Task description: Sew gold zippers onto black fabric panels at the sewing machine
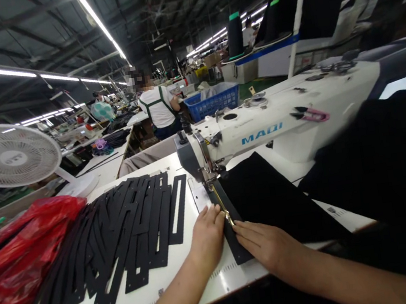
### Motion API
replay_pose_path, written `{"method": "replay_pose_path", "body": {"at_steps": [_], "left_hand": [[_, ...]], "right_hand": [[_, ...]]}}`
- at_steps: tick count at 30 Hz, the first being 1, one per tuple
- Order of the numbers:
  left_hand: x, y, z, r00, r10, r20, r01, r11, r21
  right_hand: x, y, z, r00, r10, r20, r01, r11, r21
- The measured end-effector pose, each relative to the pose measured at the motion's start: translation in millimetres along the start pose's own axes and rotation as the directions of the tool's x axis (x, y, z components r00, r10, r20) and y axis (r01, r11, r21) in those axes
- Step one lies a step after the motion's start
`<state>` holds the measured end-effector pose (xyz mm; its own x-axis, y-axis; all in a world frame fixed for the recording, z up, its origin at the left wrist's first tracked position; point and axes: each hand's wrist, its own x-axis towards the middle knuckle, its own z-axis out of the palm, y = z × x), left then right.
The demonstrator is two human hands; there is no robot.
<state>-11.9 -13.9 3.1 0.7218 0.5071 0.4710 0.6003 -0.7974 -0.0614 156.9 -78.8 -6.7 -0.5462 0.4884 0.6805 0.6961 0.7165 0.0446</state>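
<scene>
Zippered black strip [239,250] points lengthwise from sewing machine [252,127] toward wearer, left hand [208,236] and right hand [268,244] flattened on it, unclenched.

My zipper [229,217] shows shiny gold metal teeth; the strips [137,259] look matt black and smooth, the bag [31,246] is crinkled glossy red plastic, the tabletop [183,280] glossy white, the basket [215,104] blue plastic

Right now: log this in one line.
left hand: on zippered strip; right hand: same strip; sewing machine: over strip's far end; black cutouts: piled left
</scene>
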Motion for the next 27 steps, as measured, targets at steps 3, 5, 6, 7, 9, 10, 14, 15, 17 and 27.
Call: {"method": "replay_pose_path", "body": {"at_steps": [3,5,6,7,9,10,14,15,17,27], "left_hand": [[1,-2,2.1,1.000,-0.007,-0.006,0.006,1.000,-0.021],[2,-5,4.5,1.000,-0.004,-0.017,0.004,0.999,-0.032],[3,-6,5.7,1.000,-0.005,-0.023,0.005,0.999,-0.033],[5,-8,6.8,1.000,-0.009,-0.025,0.008,0.999,-0.033],[8,-12,8.7,0.999,-0.022,-0.026,0.022,0.999,-0.035],[9,-14,9.6,0.999,-0.030,-0.025,0.029,0.999,-0.038],[16,-22,13.0,0.998,-0.059,-0.035,0.057,0.997,-0.055],[18,-25,14.0,0.997,-0.062,-0.038,0.060,0.996,-0.062],[20,-30,16.1,0.997,-0.069,-0.042,0.065,0.994,-0.086],[23,-37,14.6,0.986,-0.166,-0.010,0.160,0.961,-0.227]], "right_hand": [[1,1,-3,1.000,0.003,-0.027,-0.003,1.000,0.014],[1,3,-2,0.999,0.008,-0.036,-0.007,1.000,0.021],[1,4,-1,0.999,0.008,-0.037,-0.007,1.000,0.022],[1,6,1,0.999,0.010,-0.039,-0.009,1.000,0.022],[2,11,5,0.999,0.021,-0.043,-0.020,0.999,0.028],[4,14,7,0.999,0.028,-0.044,-0.026,0.999,0.033],[9,25,14,0.998,0.043,-0.037,-0.041,0.998,0.053],[10,28,16,0.999,0.044,-0.031,-0.042,0.997,0.057],[12,32,21,0.998,0.055,-0.018,-0.054,0.996,0.071],[23,46,20,0.974,0.171,0.151,-0.211,0.927,0.312]]}}
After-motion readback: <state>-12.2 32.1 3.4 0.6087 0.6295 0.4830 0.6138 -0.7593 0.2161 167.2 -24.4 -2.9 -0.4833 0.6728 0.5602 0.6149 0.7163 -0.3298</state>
